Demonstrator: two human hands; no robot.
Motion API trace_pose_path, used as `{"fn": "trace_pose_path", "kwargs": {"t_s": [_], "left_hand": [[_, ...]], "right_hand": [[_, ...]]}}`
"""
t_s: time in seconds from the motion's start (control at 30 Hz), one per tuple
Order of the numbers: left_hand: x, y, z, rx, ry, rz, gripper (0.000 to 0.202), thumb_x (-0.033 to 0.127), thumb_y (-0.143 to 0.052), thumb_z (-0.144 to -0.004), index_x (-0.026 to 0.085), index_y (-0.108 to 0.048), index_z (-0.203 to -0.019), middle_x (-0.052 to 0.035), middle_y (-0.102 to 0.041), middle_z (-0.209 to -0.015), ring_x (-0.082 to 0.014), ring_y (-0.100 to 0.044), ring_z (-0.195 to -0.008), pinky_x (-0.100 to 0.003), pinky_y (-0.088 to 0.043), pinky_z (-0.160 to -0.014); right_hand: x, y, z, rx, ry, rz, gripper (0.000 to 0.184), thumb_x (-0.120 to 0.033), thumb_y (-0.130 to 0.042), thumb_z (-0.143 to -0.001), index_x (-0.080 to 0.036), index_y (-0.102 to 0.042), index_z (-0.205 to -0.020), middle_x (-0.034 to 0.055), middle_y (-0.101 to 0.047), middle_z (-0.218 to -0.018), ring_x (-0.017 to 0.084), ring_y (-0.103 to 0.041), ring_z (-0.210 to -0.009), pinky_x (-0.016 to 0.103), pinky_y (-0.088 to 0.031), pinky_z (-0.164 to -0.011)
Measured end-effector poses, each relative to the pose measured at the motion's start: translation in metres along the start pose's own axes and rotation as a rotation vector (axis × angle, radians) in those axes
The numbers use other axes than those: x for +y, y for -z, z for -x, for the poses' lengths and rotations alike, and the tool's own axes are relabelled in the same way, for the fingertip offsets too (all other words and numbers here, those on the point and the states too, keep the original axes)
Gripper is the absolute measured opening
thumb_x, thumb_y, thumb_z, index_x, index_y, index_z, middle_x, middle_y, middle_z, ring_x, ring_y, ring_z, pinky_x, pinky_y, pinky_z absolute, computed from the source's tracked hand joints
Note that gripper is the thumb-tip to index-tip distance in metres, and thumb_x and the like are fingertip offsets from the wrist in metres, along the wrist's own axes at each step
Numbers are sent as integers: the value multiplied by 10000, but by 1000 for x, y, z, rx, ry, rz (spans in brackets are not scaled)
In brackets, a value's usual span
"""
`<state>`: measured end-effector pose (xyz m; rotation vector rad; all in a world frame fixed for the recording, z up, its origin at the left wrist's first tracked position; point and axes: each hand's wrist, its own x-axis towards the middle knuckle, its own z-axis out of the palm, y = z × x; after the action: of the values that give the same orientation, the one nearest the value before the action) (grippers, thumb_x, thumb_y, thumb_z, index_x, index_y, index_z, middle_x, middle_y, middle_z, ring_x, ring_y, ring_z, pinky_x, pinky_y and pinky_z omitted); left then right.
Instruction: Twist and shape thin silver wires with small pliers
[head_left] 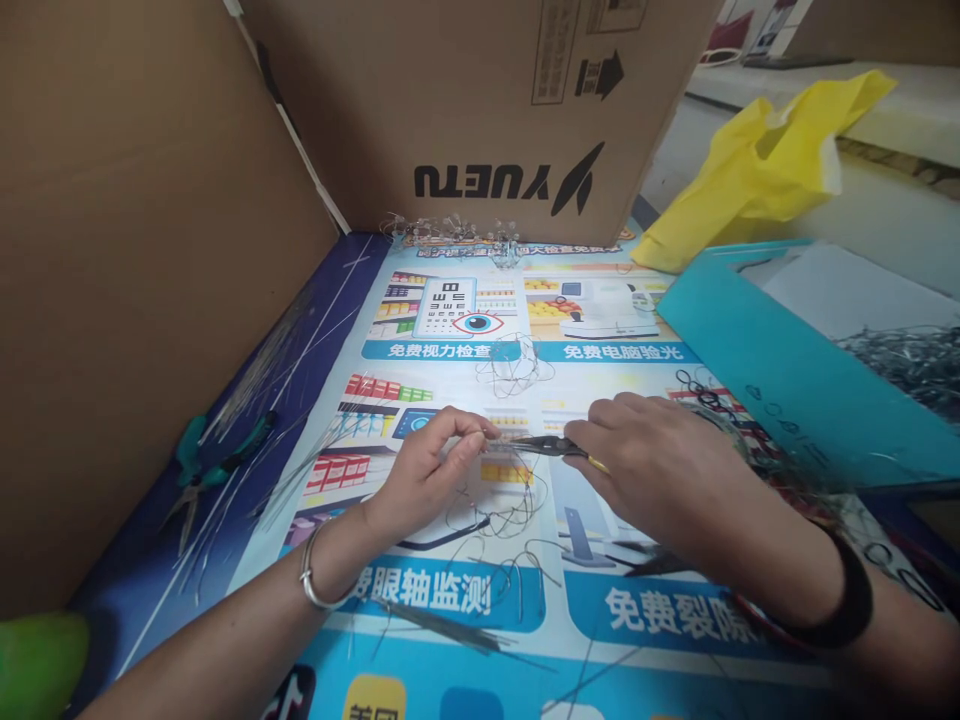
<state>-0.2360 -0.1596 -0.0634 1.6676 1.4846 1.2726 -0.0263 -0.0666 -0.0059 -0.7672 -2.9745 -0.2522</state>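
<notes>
Near the middle of the head view, my left hand (431, 465) is closed in a pinch, thumb against forefinger, on a thin wire. Wrapped in the fingers of my right hand (664, 465) are needle-nose pliers (546, 446), pointing left. Their jaw tips meet the wire beside my left fingertips; how firmly they grip it is too small to tell. Just below, a tangle of bent wire (517, 515) lies on the printed sheet; I cannot tell whether it joins the pinched wire. Farther off sits a loose wire frame (514, 365).
Cutting pliers with teal handles (202, 475) and straight wires (262, 370) lie at left. Cardboard walls (465, 100) rise behind and left. At right are a teal box (780, 370) holding many wire pieces and a yellow bag (750, 180). Beaded wire pieces (450, 230) line the back.
</notes>
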Motion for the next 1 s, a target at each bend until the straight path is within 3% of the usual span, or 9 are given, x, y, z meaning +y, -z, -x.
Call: {"fn": "trace_pose_path", "kwargs": {"t_s": [0.33,0.57,1.0], "left_hand": [[1,-1,0,-7,-21,-14,148,224,-427,-933,201,-571,-908,-54,-643,-999,-148,-591,-940,-323,-465,-838],[3,-2,1,-13,33,110,125,245,-439,-940,199,-555,-948,-54,-636,-1005,-150,-588,-946,-327,-465,-860],[-3,-5,2,-37,30,140,118,268,-399,-957,209,-496,-928,-56,-608,-969,-156,-575,-920,-353,-460,-845]], "right_hand": [[-2,-8,-2,-23,11,-20,137,-215,-518,-865,-186,-639,-808,61,-611,-755,205,-498,-721,312,-253,-621],[-2,-9,-3,-32,13,-24,107,-191,-539,-847,-185,-644,-823,56,-611,-756,196,-500,-717,304,-252,-613],[4,-9,-7,-125,20,-138,165,-292,-504,-887,-192,-635,-872,65,-616,-833,218,-542,-799,320,-345,-688]]}}
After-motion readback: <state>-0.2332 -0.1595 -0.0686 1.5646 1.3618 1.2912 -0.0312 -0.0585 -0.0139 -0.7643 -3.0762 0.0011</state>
